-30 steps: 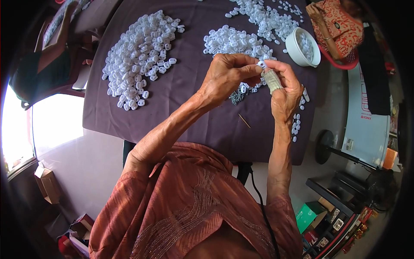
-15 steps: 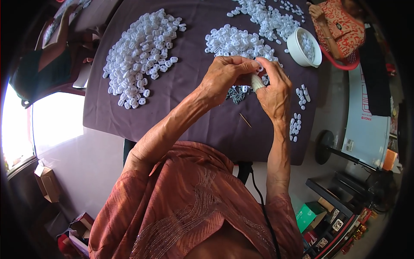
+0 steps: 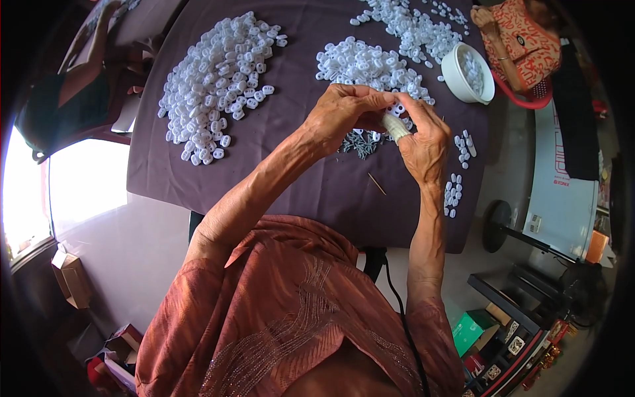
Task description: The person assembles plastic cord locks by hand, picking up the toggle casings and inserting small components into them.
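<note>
My left hand [image 3: 338,118] and my right hand [image 3: 425,137] meet fingertip to fingertip over the table, both closed. Pinched between them is a small white plastic piece [image 3: 397,108] with dark holes, partly covered by the fingers. A pale ribbed wrap [image 3: 395,126] covers my right thumb. Just beyond the hands lies a heap of similar white pieces [image 3: 360,63]. Grey screws [image 3: 361,144] form a small pile below my left fingers, partly hidden. A thin brownish stick [image 3: 377,183] rests on the cloth nearer to me.
A large heap of white pieces [image 3: 215,86] covers the table's left. Another heap [image 3: 413,30] and a white bucket [image 3: 467,73] stand far right. Small groups of pieces [image 3: 453,194] lie along the right edge of the dark tablecloth [image 3: 291,192]. Two other people sit nearby.
My fingers have shifted slightly around the small piece, and the wrapped right thumb has tilted a little to the left. More of the screw pile shows. The heaps look unchanged.
</note>
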A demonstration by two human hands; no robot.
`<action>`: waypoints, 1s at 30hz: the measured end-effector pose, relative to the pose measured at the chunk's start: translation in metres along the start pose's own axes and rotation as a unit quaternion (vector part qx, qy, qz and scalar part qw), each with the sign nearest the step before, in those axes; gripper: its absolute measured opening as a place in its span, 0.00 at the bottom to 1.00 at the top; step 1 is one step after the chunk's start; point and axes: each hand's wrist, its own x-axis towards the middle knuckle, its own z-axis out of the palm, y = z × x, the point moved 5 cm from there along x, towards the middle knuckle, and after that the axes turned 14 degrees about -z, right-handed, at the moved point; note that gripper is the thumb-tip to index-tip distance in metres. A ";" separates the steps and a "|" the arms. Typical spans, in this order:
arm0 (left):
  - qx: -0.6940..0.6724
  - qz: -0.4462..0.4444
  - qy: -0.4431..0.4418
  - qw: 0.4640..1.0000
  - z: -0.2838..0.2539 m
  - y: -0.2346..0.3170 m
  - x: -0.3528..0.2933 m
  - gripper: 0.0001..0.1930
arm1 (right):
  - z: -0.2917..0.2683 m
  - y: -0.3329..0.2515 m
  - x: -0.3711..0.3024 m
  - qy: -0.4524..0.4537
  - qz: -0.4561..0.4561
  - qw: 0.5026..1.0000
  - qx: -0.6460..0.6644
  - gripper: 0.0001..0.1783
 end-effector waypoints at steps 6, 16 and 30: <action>-0.008 0.021 0.011 1.000 0.002 -0.006 0.002 0.10 | 0.003 0.000 -0.002 0.014 0.021 0.999 0.021 0.21; -0.002 0.003 0.018 1.000 0.005 -0.009 -0.004 0.09 | 0.003 -0.002 0.004 -0.045 -0.051 0.996 -0.063 0.18; 0.037 -0.001 0.021 0.999 0.006 -0.007 0.001 0.09 | 0.002 0.005 0.009 -0.099 -0.109 0.986 -0.074 0.13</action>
